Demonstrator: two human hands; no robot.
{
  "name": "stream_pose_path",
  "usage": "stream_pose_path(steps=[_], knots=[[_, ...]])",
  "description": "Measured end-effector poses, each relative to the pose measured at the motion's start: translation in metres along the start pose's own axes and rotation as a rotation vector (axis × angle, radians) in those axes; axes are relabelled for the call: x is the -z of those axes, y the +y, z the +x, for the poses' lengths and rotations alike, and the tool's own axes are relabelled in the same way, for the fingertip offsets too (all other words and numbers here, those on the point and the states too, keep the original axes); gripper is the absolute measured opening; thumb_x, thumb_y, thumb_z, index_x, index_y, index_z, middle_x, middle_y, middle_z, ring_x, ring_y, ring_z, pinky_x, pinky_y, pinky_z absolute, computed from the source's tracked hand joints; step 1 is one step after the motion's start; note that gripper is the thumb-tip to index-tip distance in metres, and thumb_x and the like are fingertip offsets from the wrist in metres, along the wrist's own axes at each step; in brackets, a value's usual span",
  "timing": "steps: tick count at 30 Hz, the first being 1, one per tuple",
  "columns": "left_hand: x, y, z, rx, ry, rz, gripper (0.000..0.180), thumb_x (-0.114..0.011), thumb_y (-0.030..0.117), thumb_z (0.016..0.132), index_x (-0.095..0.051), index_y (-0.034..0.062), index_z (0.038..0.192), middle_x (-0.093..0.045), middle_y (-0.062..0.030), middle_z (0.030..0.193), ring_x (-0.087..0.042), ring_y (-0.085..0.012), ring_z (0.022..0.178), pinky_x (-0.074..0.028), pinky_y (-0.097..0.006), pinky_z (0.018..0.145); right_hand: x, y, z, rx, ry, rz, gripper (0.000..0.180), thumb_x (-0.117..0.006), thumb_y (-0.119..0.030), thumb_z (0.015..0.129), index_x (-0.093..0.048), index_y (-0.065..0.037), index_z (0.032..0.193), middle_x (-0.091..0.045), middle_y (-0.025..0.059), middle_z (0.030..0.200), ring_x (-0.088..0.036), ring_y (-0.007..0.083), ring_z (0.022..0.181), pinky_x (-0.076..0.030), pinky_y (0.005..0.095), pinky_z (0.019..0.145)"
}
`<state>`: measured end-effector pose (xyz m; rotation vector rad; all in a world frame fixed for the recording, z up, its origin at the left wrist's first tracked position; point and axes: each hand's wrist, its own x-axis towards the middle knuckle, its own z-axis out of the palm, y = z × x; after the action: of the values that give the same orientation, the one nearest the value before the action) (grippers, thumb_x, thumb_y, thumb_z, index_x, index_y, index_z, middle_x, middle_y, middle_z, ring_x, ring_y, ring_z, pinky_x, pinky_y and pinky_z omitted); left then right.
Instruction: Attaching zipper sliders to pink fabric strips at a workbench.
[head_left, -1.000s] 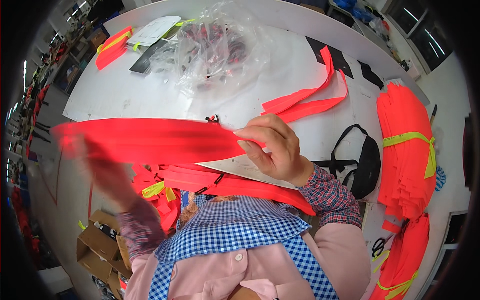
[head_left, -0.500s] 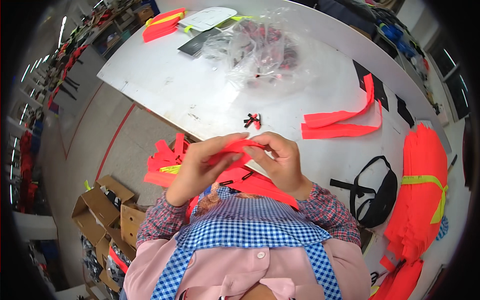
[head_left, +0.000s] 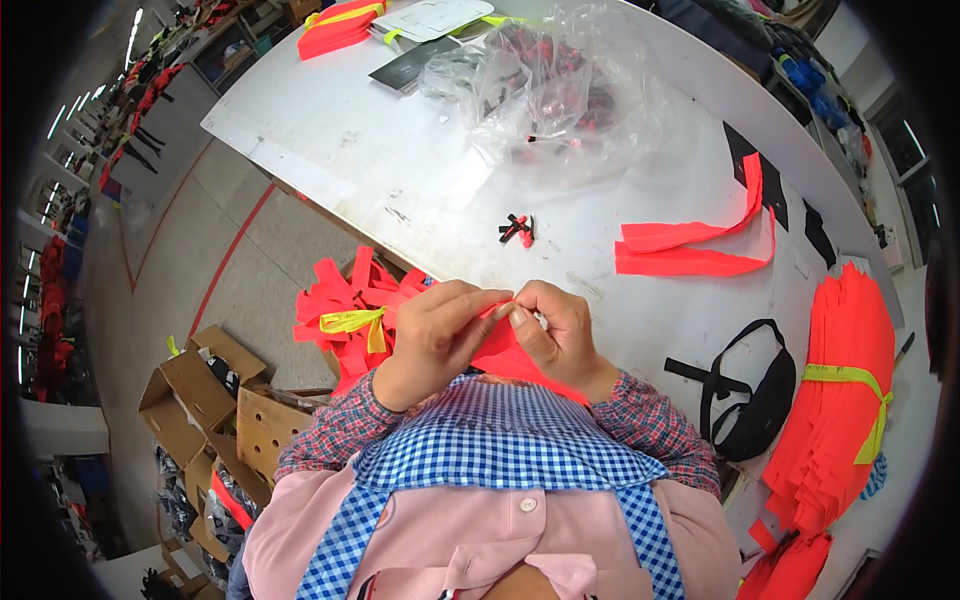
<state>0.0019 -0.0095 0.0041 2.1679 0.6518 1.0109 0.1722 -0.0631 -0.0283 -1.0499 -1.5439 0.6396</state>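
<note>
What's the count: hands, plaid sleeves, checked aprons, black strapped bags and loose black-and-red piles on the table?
Left hand and right hand: 2
Left plaid sleeve and right plaid sleeve: 2
Checked apron: 1
Black strapped bag: 1
Loose black-and-red pile: 1
Total: 7

The strip (head_left: 508, 352) is neon coral, the apron (head_left: 500, 440) blue-white gingham, the table (head_left: 330, 150) white.

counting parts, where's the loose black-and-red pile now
Head view: the pile lies on the table, beyond the right hand, left of the bent red strip.
</note>
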Motion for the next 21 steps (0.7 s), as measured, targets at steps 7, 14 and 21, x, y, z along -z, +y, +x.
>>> stream_pose_path(steps=[7, 14, 21], knots=[[-0.017, -0.016, -0.014, -0.392, 0.141, 0.257, 0.030, -0.072, 0.000, 0.069, -0.068, 0.0015, 0.099, -0.063, -0.0086, 0.078, -0.063, -0.0202, 0.066, -0.050, -0.029, 0.054, -0.033, 0.006, -0.016, -0.470, 0.152, 0.638, 0.020, -0.046, -0.018, 0.097, -0.052, -0.004, 0.083, -0.054, -0.0006, 0.071, -0.045, 0.0042, 0.062, -0.039, 0.0210, 0.056], [-0.013, -0.023, -0.014, 0.092, 0.082, -0.016, 0.025, -0.068, -0.004, 0.077, -0.066, 0.0016, 0.101, -0.065, -0.0114, 0.086, -0.064, -0.0234, 0.079, -0.050, -0.029, 0.068, -0.014, 0.069, -0.003, -0.704, 0.019, 0.677, 0.040, -0.053, -0.040, 0.097, -0.058, -0.001, 0.089, -0.059, 0.0022, 0.075, -0.058, 0.0084, 0.065, -0.050, 0.0237, 0.056], [-0.006, -0.028, -0.017, 0.247, 0.132, -0.177, 0.023, -0.066, -0.005, 0.079, -0.067, 0.0006, 0.101, -0.066, -0.0126, 0.093, -0.064, -0.0215, 0.086, -0.050, -0.029, 0.074, -0.001, 0.180, 0.013, -0.534, 0.112, -0.590, 0.042, -0.069, -0.037, 0.083, -0.063, 0.004, 0.090, -0.067, 0.0156, 0.078, -0.066, 0.0261, 0.069, -0.054, 0.0368, 0.065]])
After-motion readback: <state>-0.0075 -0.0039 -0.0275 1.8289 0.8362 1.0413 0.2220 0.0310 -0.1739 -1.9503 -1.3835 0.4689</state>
